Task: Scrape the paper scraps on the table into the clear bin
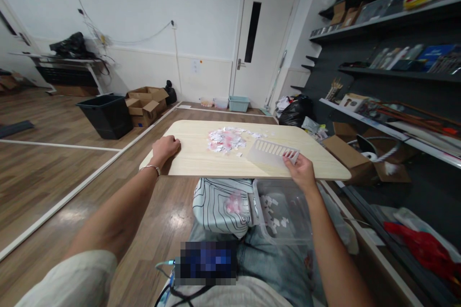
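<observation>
A pale wooden board (pixel 201 165) lies level in front of me, with a heap of small white and pink paper scraps (pixel 225 139) on its middle. My right hand (pixel 300 170) is closed on the right end of a translucent white slotted plastic piece (pixel 266 152), fingertips at its slots. This piece is tilted at the board's surface, to the right of the heap. At the board's left side my left hand (pixel 165 149) rests with curled fingers, apart from the scraps; nothing shows in it. A few loose scraps are scattered beyond the heap.
Below the board's front edge sit a clear plastic bin (pixel 288 220) with scraps inside and a striped cloth bag (pixel 219 206) by my legs. Dark shelves (pixel 396 74) line the right. A black bin (pixel 107 117) and cardboard boxes (pixel 147 105) stand left on the floor.
</observation>
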Motion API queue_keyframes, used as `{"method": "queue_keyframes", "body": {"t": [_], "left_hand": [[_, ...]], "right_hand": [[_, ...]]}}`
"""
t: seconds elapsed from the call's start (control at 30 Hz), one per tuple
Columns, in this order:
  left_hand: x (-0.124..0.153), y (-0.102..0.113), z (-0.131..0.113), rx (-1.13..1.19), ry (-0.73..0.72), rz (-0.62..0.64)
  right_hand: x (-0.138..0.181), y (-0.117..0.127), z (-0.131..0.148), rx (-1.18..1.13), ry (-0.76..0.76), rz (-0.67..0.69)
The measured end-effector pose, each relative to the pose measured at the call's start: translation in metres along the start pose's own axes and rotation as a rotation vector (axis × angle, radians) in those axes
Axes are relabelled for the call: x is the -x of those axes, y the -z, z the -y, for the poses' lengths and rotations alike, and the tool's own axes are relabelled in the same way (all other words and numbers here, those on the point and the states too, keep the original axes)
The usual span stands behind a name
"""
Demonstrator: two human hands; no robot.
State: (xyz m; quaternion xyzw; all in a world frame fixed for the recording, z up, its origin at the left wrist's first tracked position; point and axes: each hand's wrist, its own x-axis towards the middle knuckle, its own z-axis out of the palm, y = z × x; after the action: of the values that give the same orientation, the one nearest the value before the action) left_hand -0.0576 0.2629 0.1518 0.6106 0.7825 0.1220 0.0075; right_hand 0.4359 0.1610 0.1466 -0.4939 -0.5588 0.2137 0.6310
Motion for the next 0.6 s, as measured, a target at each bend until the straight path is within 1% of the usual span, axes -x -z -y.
{"method": "queue_keyframes", "body": {"t": [0.17, 0.47, 0.6], "left_hand": [[0.000, 0.001, 0.000, 0.000, 0.008, 0.002], [0.001, 0.002, -0.001, 0.004, -0.002, 0.008], [0.001, 0.003, -0.001, -0.004, -0.006, 0.014]], "right_hand": [[0.000, -0.003, -0.005, -0.010, 0.014, -0.008], [0.003, -0.010, -0.017, 0.001, 0.073, 0.108], [0.001, -0.007, -0.022, 0.028, 0.122, 0.150]]}}
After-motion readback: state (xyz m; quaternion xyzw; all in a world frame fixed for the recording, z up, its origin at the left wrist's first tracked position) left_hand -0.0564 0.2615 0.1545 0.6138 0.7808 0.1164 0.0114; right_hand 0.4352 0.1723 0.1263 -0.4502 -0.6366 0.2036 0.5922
